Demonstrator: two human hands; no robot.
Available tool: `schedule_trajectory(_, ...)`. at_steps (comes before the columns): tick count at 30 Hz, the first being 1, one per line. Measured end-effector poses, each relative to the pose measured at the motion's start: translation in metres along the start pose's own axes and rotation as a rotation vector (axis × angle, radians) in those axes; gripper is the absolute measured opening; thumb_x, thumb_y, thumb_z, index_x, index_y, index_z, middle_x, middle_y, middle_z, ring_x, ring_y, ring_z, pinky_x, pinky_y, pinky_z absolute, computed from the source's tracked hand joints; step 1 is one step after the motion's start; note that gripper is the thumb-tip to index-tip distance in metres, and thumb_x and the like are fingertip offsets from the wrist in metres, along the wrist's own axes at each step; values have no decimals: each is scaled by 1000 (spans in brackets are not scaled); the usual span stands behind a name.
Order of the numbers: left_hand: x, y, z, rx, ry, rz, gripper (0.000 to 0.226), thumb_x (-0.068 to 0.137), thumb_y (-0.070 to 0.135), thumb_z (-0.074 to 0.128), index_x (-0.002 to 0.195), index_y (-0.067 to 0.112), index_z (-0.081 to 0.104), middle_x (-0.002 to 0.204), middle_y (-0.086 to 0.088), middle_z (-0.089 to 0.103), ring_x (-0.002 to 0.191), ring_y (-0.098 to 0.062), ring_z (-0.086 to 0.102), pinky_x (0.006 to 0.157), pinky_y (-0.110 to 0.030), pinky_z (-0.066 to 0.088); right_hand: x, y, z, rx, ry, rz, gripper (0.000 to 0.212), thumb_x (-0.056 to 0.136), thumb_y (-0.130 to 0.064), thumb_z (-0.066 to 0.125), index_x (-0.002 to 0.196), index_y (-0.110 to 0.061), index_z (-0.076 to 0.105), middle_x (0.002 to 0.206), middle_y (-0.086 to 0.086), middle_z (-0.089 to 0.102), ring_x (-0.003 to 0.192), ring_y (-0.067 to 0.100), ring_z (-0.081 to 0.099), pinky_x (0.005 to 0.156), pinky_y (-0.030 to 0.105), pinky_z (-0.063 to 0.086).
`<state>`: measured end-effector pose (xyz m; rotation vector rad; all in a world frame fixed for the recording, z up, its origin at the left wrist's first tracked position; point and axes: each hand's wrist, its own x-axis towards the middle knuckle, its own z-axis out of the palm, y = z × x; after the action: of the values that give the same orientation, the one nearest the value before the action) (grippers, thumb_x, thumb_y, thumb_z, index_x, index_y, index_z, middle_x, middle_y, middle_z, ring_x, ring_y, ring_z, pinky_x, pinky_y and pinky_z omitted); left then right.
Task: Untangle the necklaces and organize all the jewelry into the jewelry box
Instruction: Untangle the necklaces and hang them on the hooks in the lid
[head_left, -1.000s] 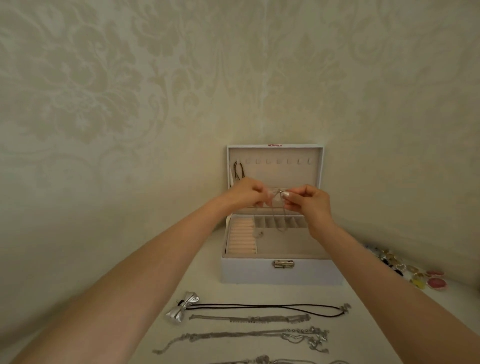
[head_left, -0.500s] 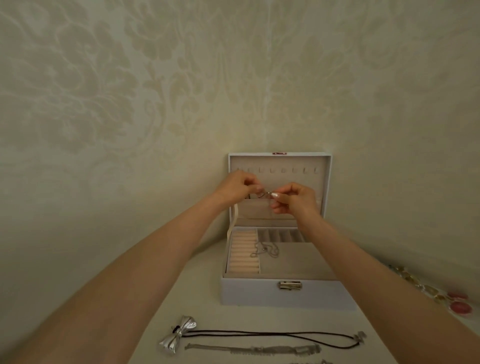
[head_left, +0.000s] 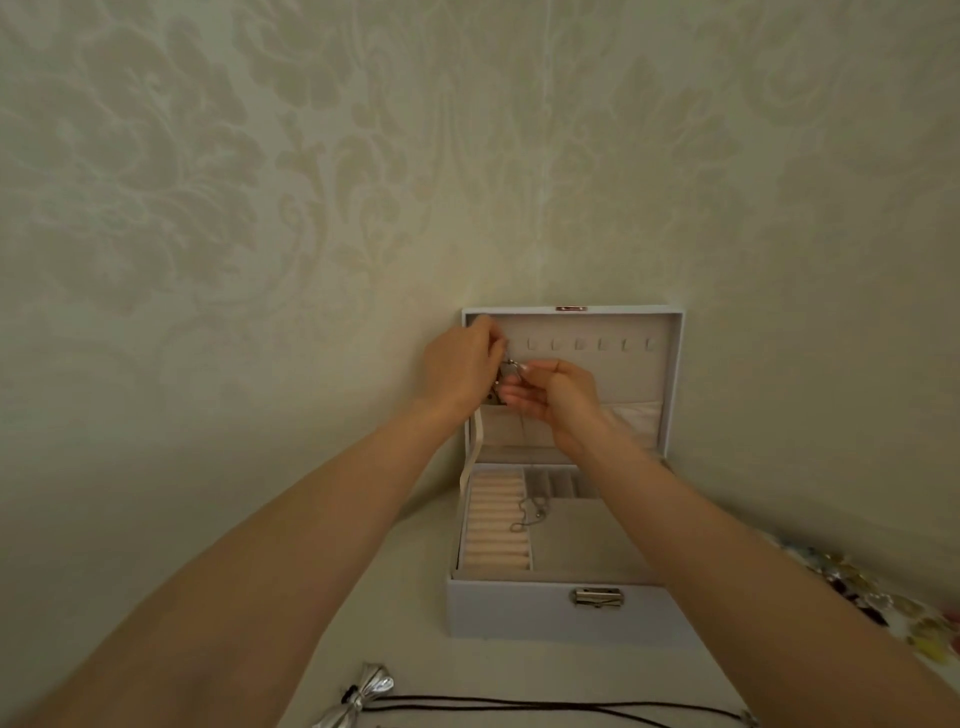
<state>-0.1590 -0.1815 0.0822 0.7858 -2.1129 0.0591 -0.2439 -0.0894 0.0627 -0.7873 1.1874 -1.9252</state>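
The white jewelry box (head_left: 519, 618) stands open against the wall, its lid (head_left: 670, 374) upright with a row of hooks (head_left: 579, 344). My left hand (head_left: 460, 366) is at the lid's upper left hooks, fingers curled around a thin silver necklace (head_left: 505, 371). My right hand (head_left: 558, 397) pinches the same necklace at its clasp just to the right. The chain hangs down from my hands, and its lower loop (head_left: 530, 512) dangles over the tray by the ring rolls (head_left: 496, 522). How the necklace sits on a hook is hidden by my left hand.
A black cord necklace with a silver bow (head_left: 363, 696) lies on the table in front of the box. Colourful small jewelry pieces (head_left: 872, 597) are scattered at the right edge. A white ribbon (head_left: 475, 452) hangs at the lid's left hinge.
Both hands have risen with the necklace from mid-lid toward the upper left hooks. The camera tilted up, so the necklaces on the table have dropped mostly out of view.
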Motion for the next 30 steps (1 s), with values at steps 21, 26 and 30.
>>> schedule_trajectory(21, -7, 9, 5, 162, 102, -46, 24, 100, 26, 42, 110, 9, 53, 82, -10, 65, 71, -29, 61, 54, -31, 32, 7, 15, 0, 32, 213, 92, 6, 90, 3, 55, 85, 1, 56, 68, 18, 62, 46, 20, 62, 45, 25, 54)
schedule_trajectory(26, -35, -9, 19, 23, 85, 453, 24, 77, 0, 49, 96, 5, 65, 89, -10, 58, 81, -25, 55, 62, -30, 43, -1, 17, -11, -161, 170, 89, 9, 89, -10, 64, 88, -3, 59, 65, 16, 63, 45, 18, 58, 42, 24, 50)
schedule_trajectory(30, -50, -16, 30, 58, -87, 539, 41, 60, -14, 63, 97, 5, 65, 92, -10, 55, 85, -23, 50, 65, -32, 43, -11, 15, -30, -519, 63, 91, 13, 87, -12, 65, 77, -3, 63, 61, 11, 58, 38, 12, 51, 36, 18, 38)
